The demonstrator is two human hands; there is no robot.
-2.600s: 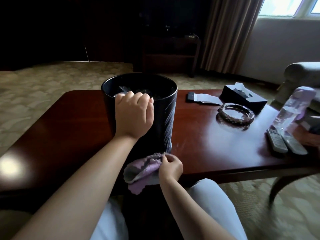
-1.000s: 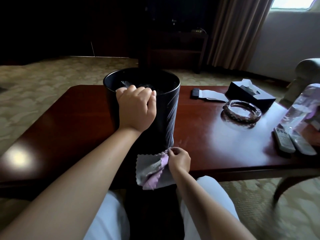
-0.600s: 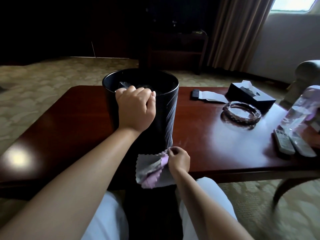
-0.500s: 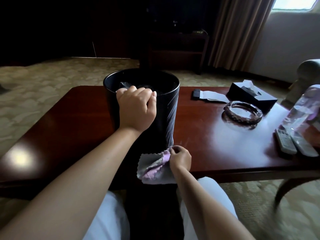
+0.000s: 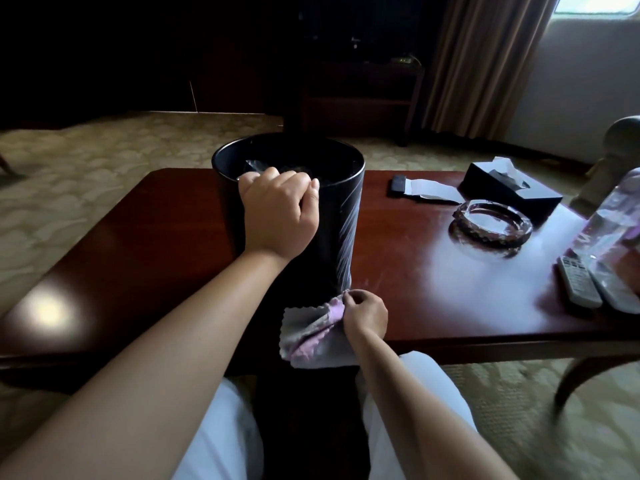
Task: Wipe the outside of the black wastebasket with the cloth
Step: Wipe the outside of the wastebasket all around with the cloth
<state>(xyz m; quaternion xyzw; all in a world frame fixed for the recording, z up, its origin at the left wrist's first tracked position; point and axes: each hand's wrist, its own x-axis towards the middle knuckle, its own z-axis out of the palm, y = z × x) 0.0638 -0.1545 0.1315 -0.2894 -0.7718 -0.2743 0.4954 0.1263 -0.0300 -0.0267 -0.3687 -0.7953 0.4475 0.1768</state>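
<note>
left hand grips wastebasket rim | right hand pinches cloth

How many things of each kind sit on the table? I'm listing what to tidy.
Wastebasket: 1
Tissue box: 1
Ashtray: 1
Remote controls: 2
Bottle: 1
Small dark item with paper: 1
Total: 7

left hand: fingers curled, arm extended forward | right hand: fingertips pinched, low, near body
</note>
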